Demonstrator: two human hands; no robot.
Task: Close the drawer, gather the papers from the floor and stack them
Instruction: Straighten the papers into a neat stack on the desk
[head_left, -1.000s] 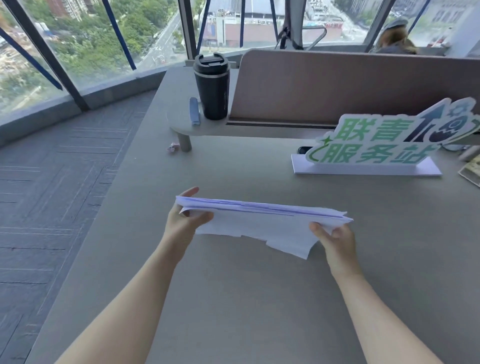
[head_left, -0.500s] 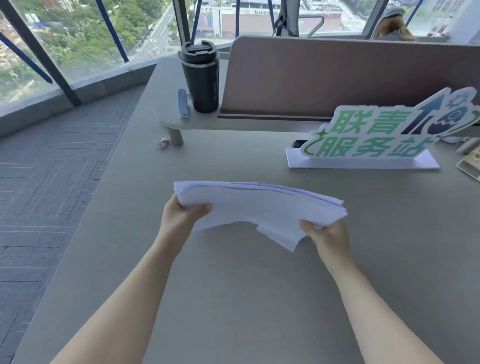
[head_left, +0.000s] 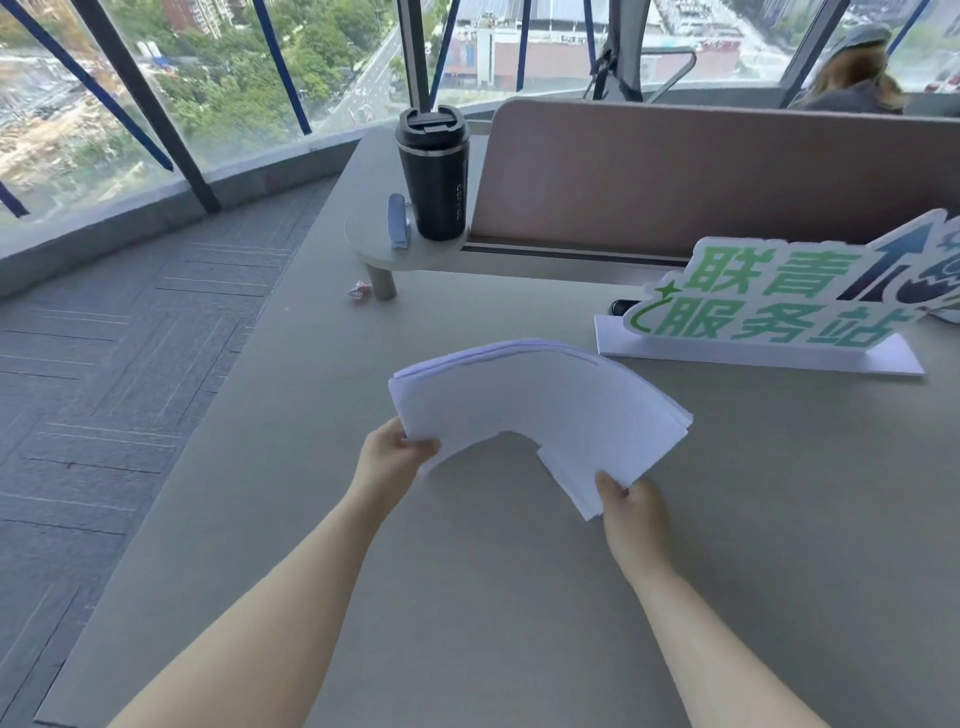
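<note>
A stack of white papers (head_left: 540, 402) arches above the grey desk (head_left: 467, 597), bowed upward in the middle. My left hand (head_left: 392, 457) grips its near left corner. My right hand (head_left: 631, 506) pinches its near right corner, lower and closer to me than the left one. The far edge of the stack fans slightly, showing several sheets. No drawer is in view, and the carpet floor (head_left: 119, 364) to the left shows no papers.
A black travel mug (head_left: 434, 174) and a pale blue stapler (head_left: 398, 221) stand on a raised shelf at the back. A green-and-white sign (head_left: 779, 301) sits at the right. A small wrapped candy (head_left: 359, 291) lies near the shelf leg. A brown partition (head_left: 701, 176) runs behind.
The stack went from held flat and level to bent into an arch. My right hand dropped and came nearer to me; the view shifted slightly rightward.
</note>
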